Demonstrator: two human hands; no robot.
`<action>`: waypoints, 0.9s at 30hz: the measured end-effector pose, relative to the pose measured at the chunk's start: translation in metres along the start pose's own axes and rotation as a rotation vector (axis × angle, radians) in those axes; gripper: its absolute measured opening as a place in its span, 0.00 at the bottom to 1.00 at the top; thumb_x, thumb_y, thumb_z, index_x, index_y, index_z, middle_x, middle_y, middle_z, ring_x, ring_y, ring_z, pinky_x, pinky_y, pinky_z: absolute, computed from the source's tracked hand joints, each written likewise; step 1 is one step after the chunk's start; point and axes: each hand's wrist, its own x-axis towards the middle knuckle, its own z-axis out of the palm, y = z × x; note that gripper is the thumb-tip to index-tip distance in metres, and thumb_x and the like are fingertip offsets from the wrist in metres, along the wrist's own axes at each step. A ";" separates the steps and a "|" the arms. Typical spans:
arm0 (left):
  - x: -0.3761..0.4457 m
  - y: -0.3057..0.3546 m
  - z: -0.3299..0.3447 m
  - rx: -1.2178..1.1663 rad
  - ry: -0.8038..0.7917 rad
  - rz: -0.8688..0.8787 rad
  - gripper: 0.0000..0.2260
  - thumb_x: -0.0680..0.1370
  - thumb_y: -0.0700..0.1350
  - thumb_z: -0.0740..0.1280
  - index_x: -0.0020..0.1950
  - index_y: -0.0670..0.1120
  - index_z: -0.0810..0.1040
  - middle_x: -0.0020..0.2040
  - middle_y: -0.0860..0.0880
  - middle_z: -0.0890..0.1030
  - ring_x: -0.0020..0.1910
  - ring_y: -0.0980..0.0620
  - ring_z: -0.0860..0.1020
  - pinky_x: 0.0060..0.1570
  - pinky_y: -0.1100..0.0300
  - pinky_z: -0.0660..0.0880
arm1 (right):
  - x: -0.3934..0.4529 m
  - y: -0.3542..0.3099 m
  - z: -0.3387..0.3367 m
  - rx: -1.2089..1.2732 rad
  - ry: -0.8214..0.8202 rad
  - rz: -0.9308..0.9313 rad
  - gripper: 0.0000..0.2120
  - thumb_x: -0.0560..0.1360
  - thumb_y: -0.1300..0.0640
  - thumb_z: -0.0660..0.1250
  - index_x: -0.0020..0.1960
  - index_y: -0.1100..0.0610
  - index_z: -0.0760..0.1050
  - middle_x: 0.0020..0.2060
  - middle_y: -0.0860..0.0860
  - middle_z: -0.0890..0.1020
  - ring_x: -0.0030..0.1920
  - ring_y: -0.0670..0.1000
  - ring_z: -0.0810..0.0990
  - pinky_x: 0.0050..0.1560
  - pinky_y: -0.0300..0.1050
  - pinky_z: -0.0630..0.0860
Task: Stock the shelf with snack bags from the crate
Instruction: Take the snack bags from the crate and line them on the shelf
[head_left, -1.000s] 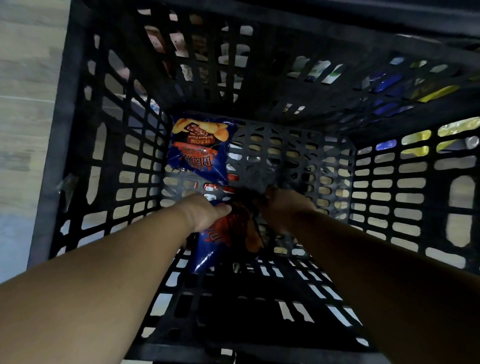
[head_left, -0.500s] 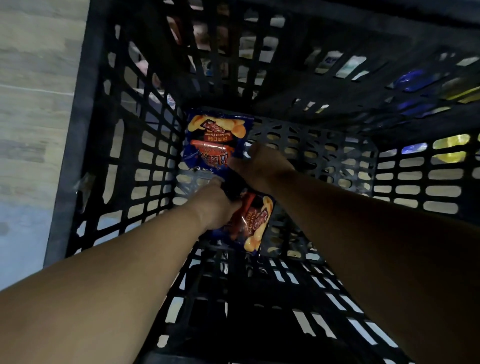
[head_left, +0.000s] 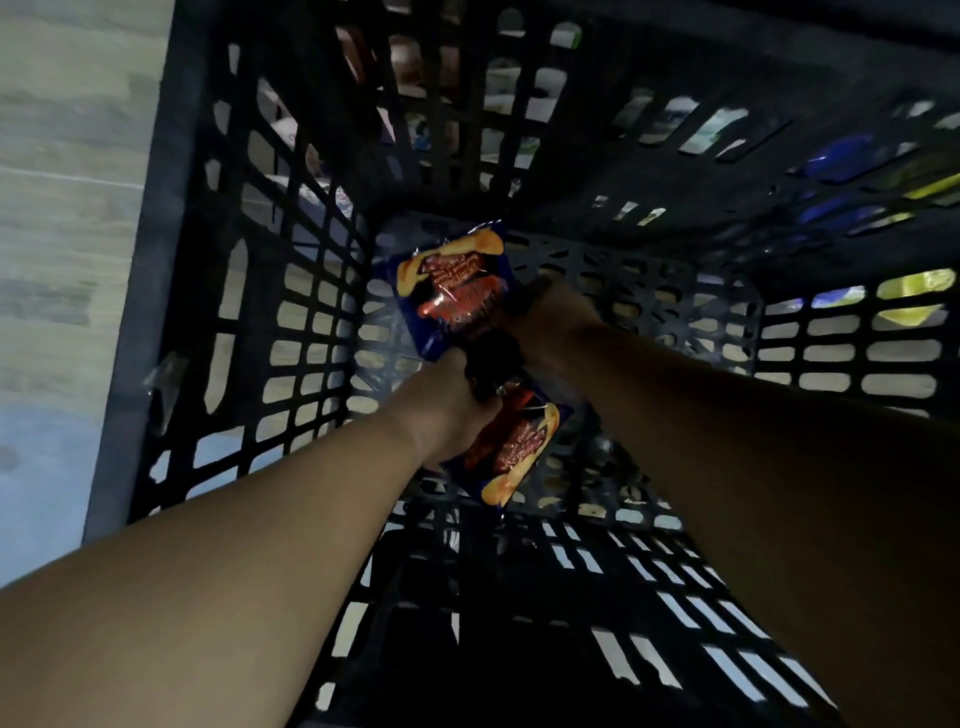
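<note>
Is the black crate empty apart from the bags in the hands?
Apparently yes. Each hand grips one chip bag, left hand and right hand; the crate floor shows only bare lattice, though dark corners are unclear.

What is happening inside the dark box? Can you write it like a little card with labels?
place: inside a black slotted crate
left hand: grips the nearer snack bag
right hand: grips the farther snack bag
bags: blue, with chips pictured on them
other loose bags in crate: none that I can see
outside the crate: pale wood floor, colourful packs seen through the slots
picture quality: dim and blurry
</note>
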 end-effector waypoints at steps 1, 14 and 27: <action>-0.002 0.004 -0.001 0.007 0.004 0.028 0.23 0.78 0.53 0.66 0.69 0.48 0.65 0.58 0.47 0.78 0.53 0.48 0.77 0.50 0.56 0.73 | 0.001 0.006 -0.007 -0.017 0.004 0.012 0.12 0.79 0.47 0.64 0.49 0.56 0.76 0.44 0.55 0.82 0.38 0.50 0.79 0.37 0.45 0.77; -0.016 0.036 -0.036 0.399 0.054 0.103 0.17 0.76 0.55 0.61 0.63 0.54 0.69 0.59 0.50 0.77 0.53 0.47 0.75 0.43 0.57 0.68 | -0.024 0.065 -0.075 -0.564 0.177 0.038 0.18 0.76 0.50 0.66 0.66 0.47 0.73 0.62 0.57 0.68 0.63 0.61 0.69 0.61 0.55 0.74; 0.005 0.023 -0.021 0.684 0.118 0.005 0.38 0.75 0.57 0.63 0.78 0.48 0.47 0.77 0.44 0.56 0.75 0.42 0.52 0.71 0.35 0.42 | -0.040 0.062 -0.042 -0.205 0.154 -0.003 0.39 0.71 0.38 0.69 0.73 0.54 0.58 0.68 0.57 0.70 0.65 0.60 0.70 0.62 0.56 0.72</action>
